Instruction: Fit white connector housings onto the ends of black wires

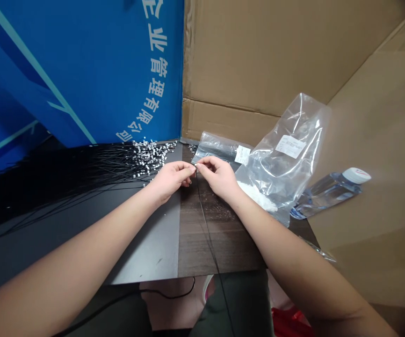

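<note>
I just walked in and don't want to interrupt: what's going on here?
A person's left hand and right hand are pinched together at the tiny white end of a thin black wire, which trails down past the table edge. A heap of similar wires lies to the left; clear bags and a bottle are on the right.

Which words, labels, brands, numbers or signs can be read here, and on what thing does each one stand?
"企业管理有限公司": large white characters on the blue panel; the first is cut by the picture edge.
Large clear bag: white label, print too small to read.
Smaller bag: white label, too blurred to read.
Bottle cap: red mark, unreadable.
</note>
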`<state>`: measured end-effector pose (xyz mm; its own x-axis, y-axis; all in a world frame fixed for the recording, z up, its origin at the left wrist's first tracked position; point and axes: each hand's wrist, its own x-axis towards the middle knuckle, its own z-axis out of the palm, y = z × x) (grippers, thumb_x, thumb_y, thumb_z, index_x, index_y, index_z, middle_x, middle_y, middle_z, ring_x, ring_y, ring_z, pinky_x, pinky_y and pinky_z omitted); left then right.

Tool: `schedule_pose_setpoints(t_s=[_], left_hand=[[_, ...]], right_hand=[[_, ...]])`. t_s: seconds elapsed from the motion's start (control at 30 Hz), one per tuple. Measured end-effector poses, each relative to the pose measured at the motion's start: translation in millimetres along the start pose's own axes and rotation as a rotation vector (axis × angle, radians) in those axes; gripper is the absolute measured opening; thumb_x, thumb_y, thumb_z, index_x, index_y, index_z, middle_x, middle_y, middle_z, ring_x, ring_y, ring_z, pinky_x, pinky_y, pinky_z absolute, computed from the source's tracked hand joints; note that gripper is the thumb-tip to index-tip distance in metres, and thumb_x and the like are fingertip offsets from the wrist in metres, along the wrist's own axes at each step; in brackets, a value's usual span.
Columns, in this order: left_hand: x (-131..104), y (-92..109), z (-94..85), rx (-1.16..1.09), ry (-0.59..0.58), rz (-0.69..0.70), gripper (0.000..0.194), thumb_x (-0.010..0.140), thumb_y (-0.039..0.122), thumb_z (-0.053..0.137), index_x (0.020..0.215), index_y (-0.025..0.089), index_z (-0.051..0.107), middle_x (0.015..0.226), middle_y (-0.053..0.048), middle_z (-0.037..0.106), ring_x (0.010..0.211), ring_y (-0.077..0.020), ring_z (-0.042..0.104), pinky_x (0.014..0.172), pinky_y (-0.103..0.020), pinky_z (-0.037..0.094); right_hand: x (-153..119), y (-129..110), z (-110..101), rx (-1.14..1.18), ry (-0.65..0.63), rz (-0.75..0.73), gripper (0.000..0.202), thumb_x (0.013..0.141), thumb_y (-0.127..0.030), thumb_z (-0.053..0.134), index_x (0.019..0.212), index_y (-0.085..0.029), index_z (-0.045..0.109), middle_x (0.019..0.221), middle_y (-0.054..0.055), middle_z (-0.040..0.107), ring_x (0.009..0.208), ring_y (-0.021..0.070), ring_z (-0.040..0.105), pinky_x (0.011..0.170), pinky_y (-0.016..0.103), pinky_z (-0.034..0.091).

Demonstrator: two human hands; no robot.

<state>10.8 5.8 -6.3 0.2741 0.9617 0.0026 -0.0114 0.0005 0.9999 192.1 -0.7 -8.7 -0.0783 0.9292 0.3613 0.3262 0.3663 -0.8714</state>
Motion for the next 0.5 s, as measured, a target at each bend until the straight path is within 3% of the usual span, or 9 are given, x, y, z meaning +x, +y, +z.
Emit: schedule_pose_setpoints(t_s=[0.5], left_hand=[[0.0,1.1,1.4,0.068,0.024,0.049,0.020,0.076,0.036,0.076,0.073,0.017,0.068,0.066,0.000,0.062,0.060,-0.0114,0.053,0.063,-0.026,0.043]], right_hand=[[-0.4,-0.4,3.2,0.031,-0.003,-0.005,0.014,0.089,-0.035,0.069,0.090,-0.021,0.073,0.084,0.001,0.074,0.074,0.0158,0.062,0.074,0.031,0.048]])
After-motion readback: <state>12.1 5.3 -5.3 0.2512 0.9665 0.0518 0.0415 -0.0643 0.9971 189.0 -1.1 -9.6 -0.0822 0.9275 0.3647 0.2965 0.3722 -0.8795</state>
